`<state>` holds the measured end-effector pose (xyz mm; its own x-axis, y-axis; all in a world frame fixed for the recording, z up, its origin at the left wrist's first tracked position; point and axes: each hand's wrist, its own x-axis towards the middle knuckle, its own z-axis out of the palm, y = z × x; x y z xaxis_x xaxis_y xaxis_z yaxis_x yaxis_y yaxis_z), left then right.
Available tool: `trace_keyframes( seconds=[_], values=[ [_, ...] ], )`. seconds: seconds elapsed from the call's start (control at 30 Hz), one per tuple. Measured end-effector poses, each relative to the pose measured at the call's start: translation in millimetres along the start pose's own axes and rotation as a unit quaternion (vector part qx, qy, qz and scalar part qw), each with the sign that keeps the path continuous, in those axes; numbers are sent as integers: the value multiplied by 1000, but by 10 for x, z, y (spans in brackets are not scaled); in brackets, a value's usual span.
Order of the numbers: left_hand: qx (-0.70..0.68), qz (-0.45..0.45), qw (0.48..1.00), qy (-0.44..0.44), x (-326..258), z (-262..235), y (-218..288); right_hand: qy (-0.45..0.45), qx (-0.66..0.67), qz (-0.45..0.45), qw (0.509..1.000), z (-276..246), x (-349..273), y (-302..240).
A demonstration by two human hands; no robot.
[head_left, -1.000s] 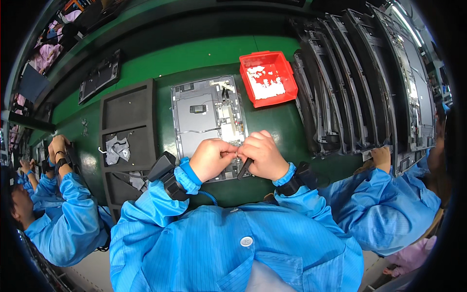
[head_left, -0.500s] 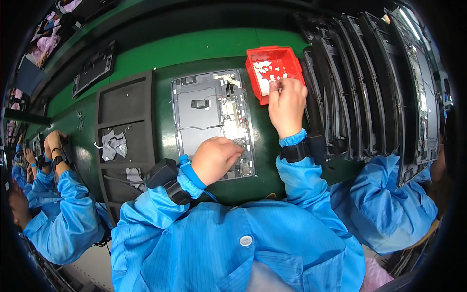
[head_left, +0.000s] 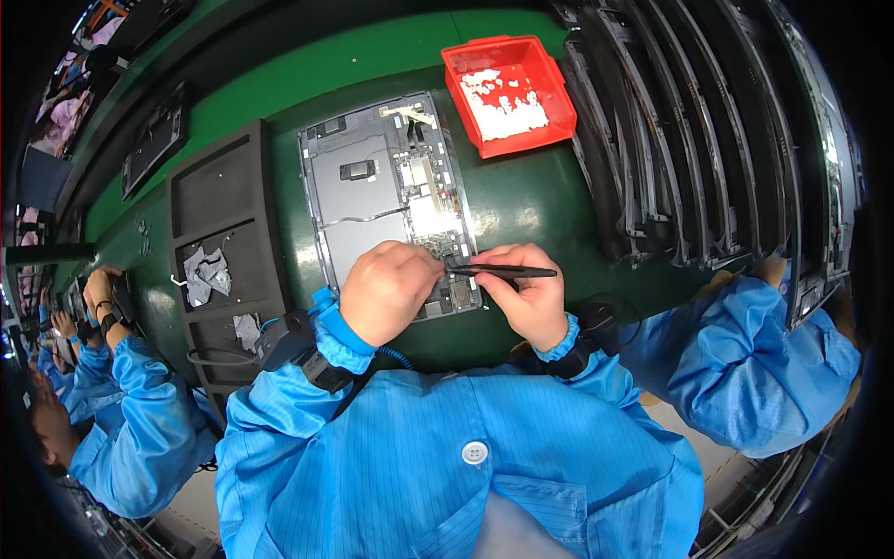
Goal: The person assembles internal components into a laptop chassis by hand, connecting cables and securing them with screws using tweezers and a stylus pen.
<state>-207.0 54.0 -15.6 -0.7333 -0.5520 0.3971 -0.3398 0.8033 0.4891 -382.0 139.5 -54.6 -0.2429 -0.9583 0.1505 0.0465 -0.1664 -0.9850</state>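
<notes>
An opened laptop body (head_left: 358, 200) lies on the green bench, its circuit board and a thin black cable exposed. My left hand (head_left: 386, 291) rests over its near part, fingertips pinched together at the board; whatever they hold is too small or hidden to make out. From the right, my right hand (head_left: 526, 293) grips slim black tweezers (head_left: 512, 271) between thumb and fingers. Their tip points left and meets the board beside my left fingertips. A red bin (head_left: 531, 144) with small white pieces stands beyond the laptop's far right corner.
Left of the laptop lies a dark foam tray (head_left: 251, 200) with crumpled grey film (head_left: 207, 275) in one compartment. Several dark laptop panels (head_left: 670, 140) stand upright in a row at the right. Co-workers in blue sleeves (head_left: 135, 410) sit on both sides.
My right hand has left the red bin and come back to the board, now with the black tweezers in it. My left hand stays at the board. The view has shifted slightly.
</notes>
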Motion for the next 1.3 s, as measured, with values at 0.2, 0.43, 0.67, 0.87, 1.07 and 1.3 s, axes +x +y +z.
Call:
trace_keyframes(
  seconds=[0.2, 0.43, 0.67, 0.87, 1.07, 1.3],
  values=[
    [-10, -28, 1000, 0, -8, 10, 18, -8, -36, -13, 999, 12, 25, -25],
    [32, -7, 999, -19, -97, 76, 61, -5, -125, -126, 984, 38, 42, -37],
    [74, 40, 995, -54, -79, 38, 159, -3, -185, -191, 964, 68, 26, -75],
    [154, 103, 982, -34, -152, 91, 156, -20, -187, -206, 960, 65, 29, -86],
    [188, 95, 977, -44, -128, 74, 242, -28, -188, -226, 955, 49, 53, -77],
    [202, 63, 977, -23, -82, 40, 242, -57, -218, -241, 944, 39, 60, -125]
  ],
)
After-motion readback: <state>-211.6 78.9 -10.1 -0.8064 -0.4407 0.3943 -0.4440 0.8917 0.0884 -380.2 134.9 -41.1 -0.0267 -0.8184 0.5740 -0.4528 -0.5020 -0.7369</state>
